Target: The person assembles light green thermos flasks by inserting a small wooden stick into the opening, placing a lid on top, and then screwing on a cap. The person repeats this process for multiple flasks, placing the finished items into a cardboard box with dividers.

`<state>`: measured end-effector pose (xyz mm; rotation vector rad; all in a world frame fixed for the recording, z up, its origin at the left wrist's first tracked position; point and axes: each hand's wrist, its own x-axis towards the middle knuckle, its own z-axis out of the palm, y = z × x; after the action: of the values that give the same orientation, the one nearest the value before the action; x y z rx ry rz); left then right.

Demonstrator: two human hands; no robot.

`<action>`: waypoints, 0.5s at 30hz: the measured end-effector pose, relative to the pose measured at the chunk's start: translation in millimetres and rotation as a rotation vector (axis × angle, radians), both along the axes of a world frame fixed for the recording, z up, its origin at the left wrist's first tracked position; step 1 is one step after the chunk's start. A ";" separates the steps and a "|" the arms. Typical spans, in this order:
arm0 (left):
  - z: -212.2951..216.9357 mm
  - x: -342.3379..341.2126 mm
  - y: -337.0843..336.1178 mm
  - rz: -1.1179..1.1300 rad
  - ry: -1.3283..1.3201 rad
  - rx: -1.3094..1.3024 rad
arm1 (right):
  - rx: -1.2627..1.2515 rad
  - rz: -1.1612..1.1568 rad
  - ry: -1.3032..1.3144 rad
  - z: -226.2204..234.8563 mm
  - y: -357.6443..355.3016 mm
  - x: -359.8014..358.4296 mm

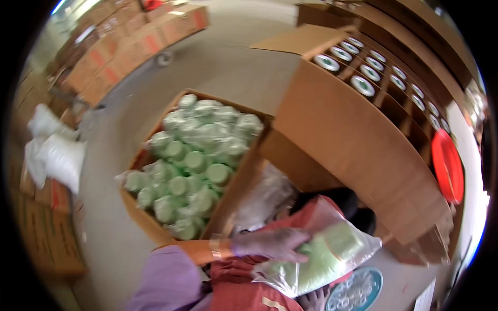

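Gloved left hand (pixel 274 243) gripping a bagged green container (pixel 334 250), just beyond the blue basin (pixel 377 290); right hand (pixel 313 299) at the basin's left (cannot tell its fingers' state), open carton (pixel 138 220) farther left.

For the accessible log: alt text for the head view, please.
Left hand on a clear plastic bag holding a pale-green container; right hand partly hidden below. Ahead, an open carton holds wrapped green containers; right, a divided carton holds white-topped items. A blue bowl holds small pieces.
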<state>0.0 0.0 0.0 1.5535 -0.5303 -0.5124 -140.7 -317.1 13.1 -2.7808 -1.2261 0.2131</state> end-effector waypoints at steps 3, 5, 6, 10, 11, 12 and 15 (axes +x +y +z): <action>-24.0 0.6 48.0 0.086 0.063 0.247 | 0.256 0.048 0.003 -84.3 15.4 21.7; 5.9 -21.0 99.3 0.048 0.504 0.272 | 0.385 -0.006 0.066 -78.9 34.4 27.3; 13.4 -39.0 129.4 0.110 0.753 0.039 | 0.478 -0.045 0.114 -68.8 49.8 36.7; -21.2 -145.8 177.3 0.532 0.946 -0.344 | 0.841 -0.258 0.322 4.3 162.1 93.3; -34.0 -165.1 181.4 0.707 0.480 -0.152 | 0.876 -0.160 0.299 5.9 188.6 108.8; -49.8 -177.7 192.6 0.823 0.250 -0.073 | 0.908 -0.052 0.285 2.4 217.6 121.3; -29.0 -184.1 242.0 0.948 -0.109 0.710 | 0.746 0.319 0.165 8.5 284.1 158.8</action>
<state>-184.1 242.0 -29.0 2.2790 0.3900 0.1556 18.2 -32.9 21.6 -1.8998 -1.3459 -0.0031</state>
